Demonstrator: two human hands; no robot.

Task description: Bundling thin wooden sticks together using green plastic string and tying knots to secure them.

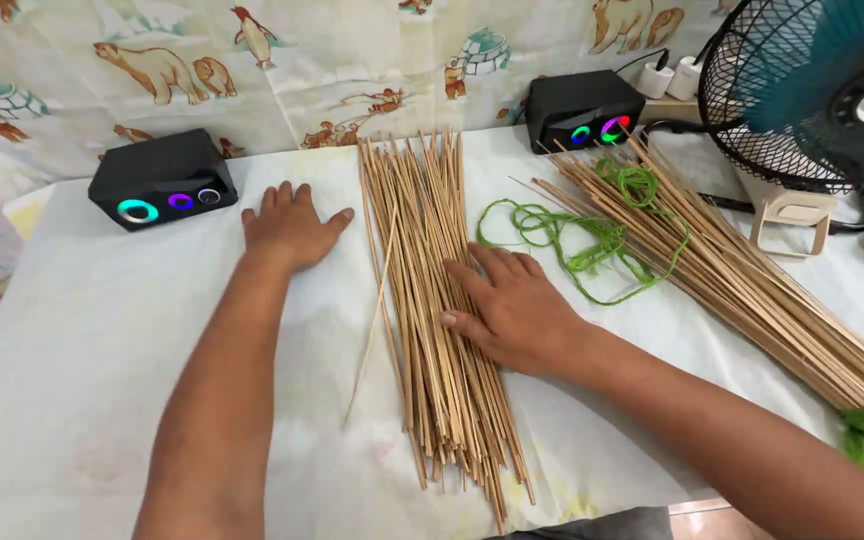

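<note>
Loose bamboo sticks (432, 300) run top to bottom at frame centre on the counter (72, 400); right hand (512, 305) presses flat on them, left hand (290, 225) lies spread, empty, just left.

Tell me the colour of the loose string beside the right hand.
Green string, clearest in the head view.

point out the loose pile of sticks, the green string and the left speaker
loose pile of sticks (422, 230): head view, on the upper stretch of the pile.
green string (592, 250): head view, on the tangled middle of the string.
left speaker (167, 170): head view, on its black top face.
</note>
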